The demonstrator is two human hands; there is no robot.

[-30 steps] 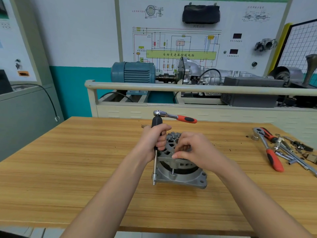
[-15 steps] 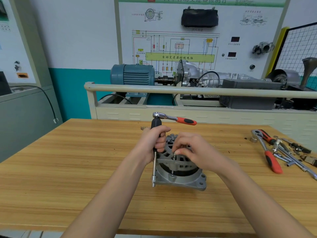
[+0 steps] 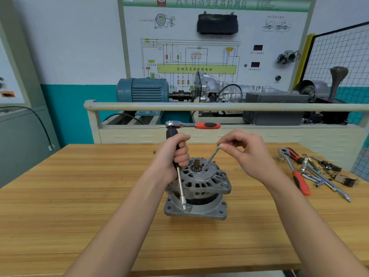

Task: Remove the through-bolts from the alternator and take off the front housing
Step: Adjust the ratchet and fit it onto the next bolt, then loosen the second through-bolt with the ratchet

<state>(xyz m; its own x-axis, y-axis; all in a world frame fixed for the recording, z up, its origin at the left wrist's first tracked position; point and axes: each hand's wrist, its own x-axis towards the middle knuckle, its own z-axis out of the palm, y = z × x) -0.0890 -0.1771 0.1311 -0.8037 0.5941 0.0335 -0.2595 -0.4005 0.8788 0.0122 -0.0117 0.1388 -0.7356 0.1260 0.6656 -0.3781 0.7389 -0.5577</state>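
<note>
The grey alternator (image 3: 201,188) stands on the wooden table (image 3: 79,196) with its shaft pointing up. My left hand (image 3: 171,156) grips the black handle of a socket driver (image 3: 180,186), whose steel shaft runs down to the lower flange at the alternator's left. A ratchet with a red handle (image 3: 191,124) sits on top of that driver. My right hand (image 3: 245,154) pinches the head of a long through-bolt (image 3: 211,157), lifted at a slant above the front housing, its tip close to the housing's top face.
Loose tools lie at the table's right: a red-handled ratchet (image 3: 295,172), extensions and small parts (image 3: 327,172). Behind the table runs a beige rail (image 3: 219,106) with a blue motor (image 3: 141,89) and gearbox on a training stand.
My right hand has risen off the alternator, drawing a through-bolt up and out to the right. The left hand still holds the driver in the same spot.
</note>
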